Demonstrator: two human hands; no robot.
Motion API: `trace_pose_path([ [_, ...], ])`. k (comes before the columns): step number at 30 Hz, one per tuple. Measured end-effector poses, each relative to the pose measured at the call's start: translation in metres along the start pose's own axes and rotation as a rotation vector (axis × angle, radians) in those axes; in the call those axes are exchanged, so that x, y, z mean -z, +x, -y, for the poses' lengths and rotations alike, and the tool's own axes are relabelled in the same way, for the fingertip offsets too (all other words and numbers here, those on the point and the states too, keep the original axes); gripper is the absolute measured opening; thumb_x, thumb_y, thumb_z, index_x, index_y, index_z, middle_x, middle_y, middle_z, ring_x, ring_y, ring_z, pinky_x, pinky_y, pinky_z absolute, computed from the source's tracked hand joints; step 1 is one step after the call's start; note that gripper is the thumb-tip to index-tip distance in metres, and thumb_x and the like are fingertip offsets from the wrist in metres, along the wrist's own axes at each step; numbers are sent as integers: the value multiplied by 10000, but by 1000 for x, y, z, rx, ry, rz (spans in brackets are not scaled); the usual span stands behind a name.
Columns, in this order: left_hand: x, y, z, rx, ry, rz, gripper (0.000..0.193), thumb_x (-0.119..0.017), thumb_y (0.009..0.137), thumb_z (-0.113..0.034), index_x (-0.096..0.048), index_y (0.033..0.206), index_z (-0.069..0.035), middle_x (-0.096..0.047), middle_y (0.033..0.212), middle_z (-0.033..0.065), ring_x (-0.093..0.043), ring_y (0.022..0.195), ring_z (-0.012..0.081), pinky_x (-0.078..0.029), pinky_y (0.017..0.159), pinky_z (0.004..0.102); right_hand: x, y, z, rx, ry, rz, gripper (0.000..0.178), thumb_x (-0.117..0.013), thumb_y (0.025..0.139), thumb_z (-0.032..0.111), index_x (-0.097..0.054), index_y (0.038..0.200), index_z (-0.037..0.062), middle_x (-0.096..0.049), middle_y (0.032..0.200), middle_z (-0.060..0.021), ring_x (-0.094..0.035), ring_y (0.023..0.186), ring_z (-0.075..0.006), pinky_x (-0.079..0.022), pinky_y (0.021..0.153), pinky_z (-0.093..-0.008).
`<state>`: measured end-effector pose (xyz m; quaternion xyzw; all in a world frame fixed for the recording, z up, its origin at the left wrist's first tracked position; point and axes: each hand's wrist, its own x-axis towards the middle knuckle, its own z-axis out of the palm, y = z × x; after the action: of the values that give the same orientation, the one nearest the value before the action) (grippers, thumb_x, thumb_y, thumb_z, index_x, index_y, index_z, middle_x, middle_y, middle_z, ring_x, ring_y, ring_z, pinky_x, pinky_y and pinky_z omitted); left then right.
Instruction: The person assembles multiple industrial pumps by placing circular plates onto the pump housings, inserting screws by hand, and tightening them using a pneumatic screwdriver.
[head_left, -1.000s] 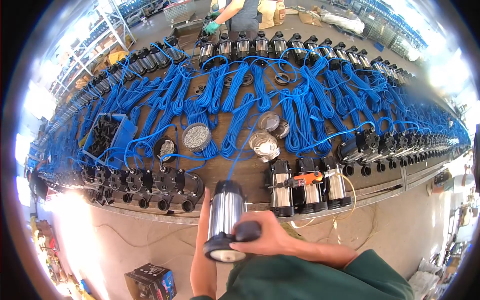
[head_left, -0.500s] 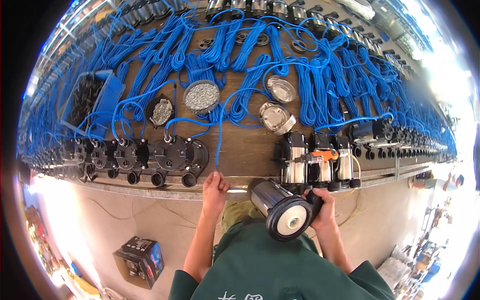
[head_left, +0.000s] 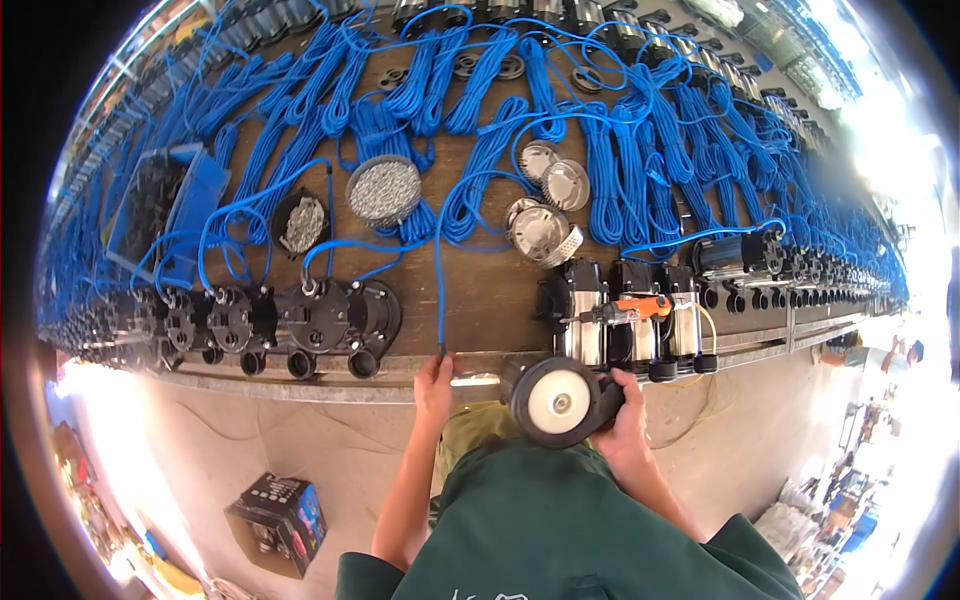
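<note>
My left hand [head_left: 434, 390] pinches the dark lower end of a blue cable [head_left: 440, 300] at the bench's front edge. My right hand [head_left: 622, 420] grips a pump [head_left: 557, 402] by the black outlet at its side. This pump has a black rim around a cream-white disc, which faces up toward me, and it is held just off the front edge. Beyond it, several silver-and-black pumps [head_left: 583, 315] stand on the bench, and an orange-and-black power tool [head_left: 640, 309] lies across them.
Bundled blue cables [head_left: 487, 80] cover the back of the bench [head_left: 480, 310]. A bowl of small metal parts [head_left: 384, 191], a blue bin of black parts [head_left: 180, 215] and silver strainer-like covers [head_left: 540, 232] lie among them. Black pumps [head_left: 318, 318] line the left front. A carton [head_left: 278, 525] sits on the floor.
The pump in my right hand has tipped so its white disc faces me more, and it has shifted up and slightly left. My left hand has moved slightly right and down, still on the cable.
</note>
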<state>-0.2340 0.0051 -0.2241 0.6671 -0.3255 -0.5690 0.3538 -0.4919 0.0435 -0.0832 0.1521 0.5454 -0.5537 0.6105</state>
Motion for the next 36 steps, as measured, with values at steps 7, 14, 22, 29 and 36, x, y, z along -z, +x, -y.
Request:
trace_pose_path([
  [7, -54, 27, -85, -339, 217, 168, 327, -687, 861, -285, -668, 944, 31, -671, 887, 123, -648, 815, 205, -499, 754, 300, 11, -19, -3, -51, -62, -33, 285, -641, 854, 359, -622, 890, 78, -661, 885, -42, -633, 842, -183, -520, 803, -330],
  [14, -164, 71, -112, 95, 485, 387, 546, -817, 671, -457, -649, 735, 58, -626, 766, 85, -558, 707, 162, -450, 618, 341, 43, -33, 11, 322, -460, 75, 367, -670, 876, 289, -572, 1125, 37, -617, 974, -32, -584, 863, -118, -480, 754, -264],
  [22, -98, 67, -112, 216, -354, 429, 396, -675, 804, -379, -610, 990, -36, -633, 990, 90, -594, 937, 253, -479, 798, 438, 49, -12, 46, 739, -598, 98, 407, -688, 846, 195, -536, 1167, -4, -575, 1054, -62, -541, 941, -128, -462, 766, -253],
  [29, -27, -32, -180, -36, -836, 866, 936, -610, 732, -646, -376, 1405, -38, -410, 1386, 278, -481, 1211, 437, -448, 970, 520, 24, 53, 99, -19, -95, 166, 454, -617, 892, 279, -424, 1188, -5, -593, 1058, -155, -653, 921, -300, -567, 683, -349],
  [36, -24, -106, -188, -638, 99, 454, 609, -852, 585, -414, -564, 947, -18, -462, 1328, 278, -526, 1161, 333, -434, 954, 451, 21, 100, 119, -159, -157, 162, 275, -588, 908, 319, -496, 1064, 111, -595, 1059, -132, -669, 941, -267, -575, 647, -313],
])
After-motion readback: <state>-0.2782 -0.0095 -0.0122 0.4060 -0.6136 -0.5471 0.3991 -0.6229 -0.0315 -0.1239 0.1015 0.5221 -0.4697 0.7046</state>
